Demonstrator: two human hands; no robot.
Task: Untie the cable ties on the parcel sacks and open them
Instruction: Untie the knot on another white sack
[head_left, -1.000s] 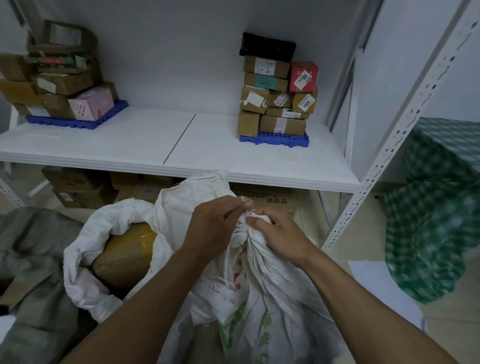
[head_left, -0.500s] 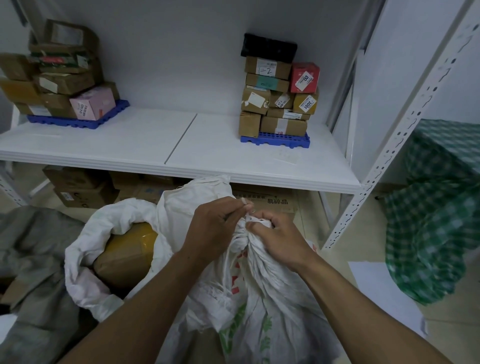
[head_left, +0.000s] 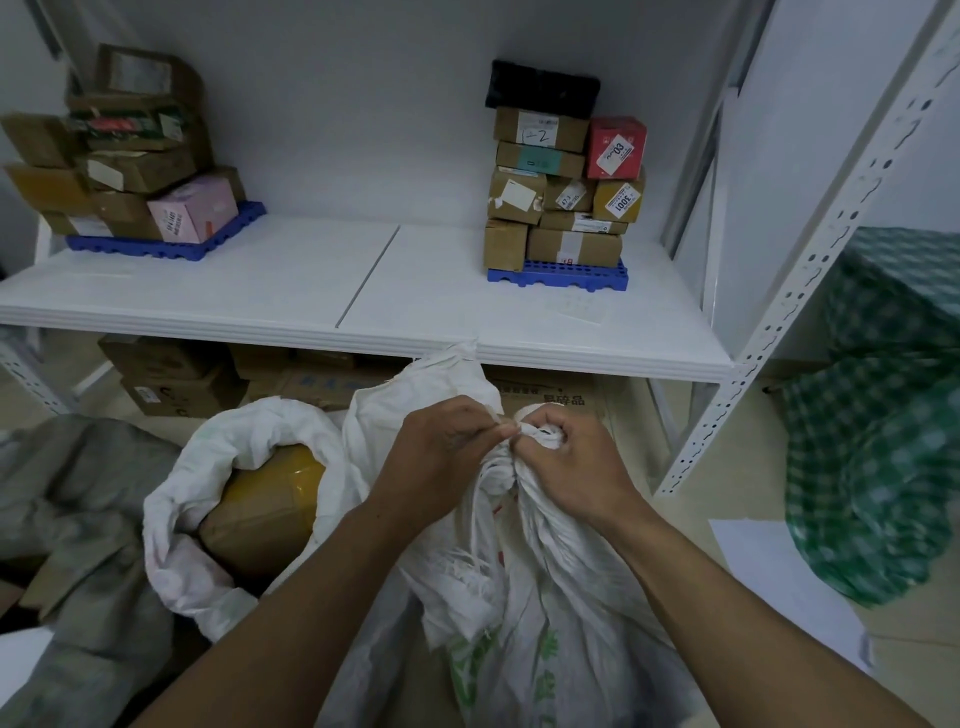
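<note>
Both hands work at the bunched neck of the near sack (head_left: 545, 597), right hand (head_left: 571, 462) clenching the neck, left hand (head_left: 441, 457) pinching at the unseen tie, which likely needs loosening next.

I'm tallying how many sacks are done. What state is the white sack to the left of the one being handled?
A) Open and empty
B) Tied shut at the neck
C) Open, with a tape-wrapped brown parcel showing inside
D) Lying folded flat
C: the left sack gapes open, its rim rolled back around a tape-wrapped parcel.
</note>
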